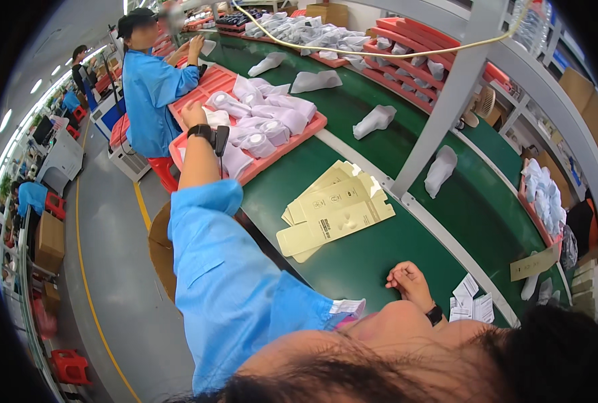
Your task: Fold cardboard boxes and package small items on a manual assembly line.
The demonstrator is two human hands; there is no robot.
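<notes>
My left hand (195, 115) reaches over the near left side of a pink tray (287, 151), beside several white-wrapped items (284, 117). Its fingers are bent, and I cannot make out whether they grip anything. My right hand (410, 282) hovers over or rests on the green bench with its fingers curled in and nothing visible in them. Between the hands lies a fanned stack of flat, pale yellow cartons (339, 209). Close to the right wrist are white printed sheets (472, 305).
A green conveyor (406, 158) carries spaced-out wrapped items (374, 121) past a grey metal post (440, 114). Stacked pink trays (406, 74) stand beyond it. At the far left, a co-worker in blue (154, 94) handles a white item. Another filled tray (544, 201) sits at right.
</notes>
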